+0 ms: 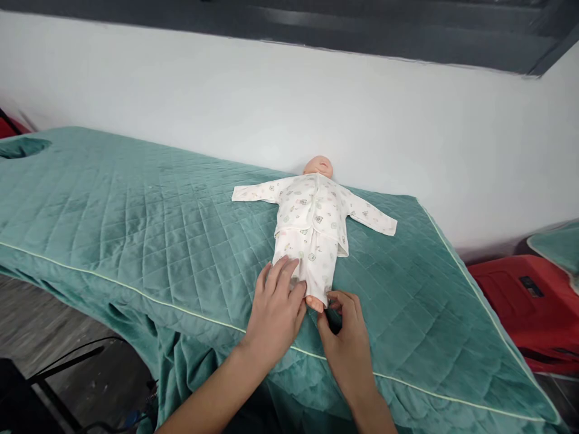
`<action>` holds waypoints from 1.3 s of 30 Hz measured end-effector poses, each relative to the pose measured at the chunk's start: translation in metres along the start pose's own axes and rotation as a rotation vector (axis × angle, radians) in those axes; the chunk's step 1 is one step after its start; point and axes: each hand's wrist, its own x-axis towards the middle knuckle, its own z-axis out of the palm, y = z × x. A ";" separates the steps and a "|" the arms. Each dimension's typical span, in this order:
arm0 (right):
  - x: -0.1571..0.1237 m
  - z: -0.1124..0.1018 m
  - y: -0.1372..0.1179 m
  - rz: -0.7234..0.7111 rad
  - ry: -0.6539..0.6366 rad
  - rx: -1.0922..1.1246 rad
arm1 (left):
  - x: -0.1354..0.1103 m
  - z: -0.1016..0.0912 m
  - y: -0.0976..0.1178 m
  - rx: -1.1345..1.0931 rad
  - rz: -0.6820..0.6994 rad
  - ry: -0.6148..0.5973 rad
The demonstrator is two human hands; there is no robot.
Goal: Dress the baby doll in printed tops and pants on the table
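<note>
Wall (289, 108): plain white, ran behind the bed's far edge, with a dark band above.
Bed (136, 229): padded, draped in a teal quilted cover with pale piping; face hole (22, 146) at the far left end; cover hung loose over the near edge.
Red casing (520, 301): stood on the floor off the bed's right corner, well apart from the hands.
Doll (312, 211): baby-sized, lay on its back near the bed's right end, head (319, 166) towards the wall, sleeves spread flat to both sides, feet towards the near edge.
Doll, handling: judged light and easy to shift; head probably hard plastic, limbs inside the cloth likely floppy; best held under the trunk or around a leg, not by the flat sleeves.
Trousers (310, 259): white printed cloth, soft and thin, likely to bunch and slide over smooth legs; cuffs judged the sensible place to grip.
Left hand (275, 307): spread flat, fingers straight and close together, pressed on the nearer trouser leg and the cover just beside it; held nothing.
Right hand (346, 337): fingers curled, thumb and forefinger drawn together at the cuff, pinching the hem by the look of it; grip partly hidden.
Foot (315, 303): bare pink tip showed below the cuff, between the two hands.
</note>
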 end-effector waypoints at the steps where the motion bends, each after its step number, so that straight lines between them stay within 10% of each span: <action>1: 0.001 0.001 0.000 0.007 -0.011 -0.012 | 0.001 0.001 0.000 0.000 -0.002 -0.002; 16: 0.002 -0.034 -0.013 -0.198 0.060 0.061 | -0.012 -0.005 -0.006 -0.277 0.023 0.131; 39: -0.022 -0.014 0.015 -0.047 -0.020 0.020 | -0.039 -0.008 -0.029 -0.341 -0.147 0.016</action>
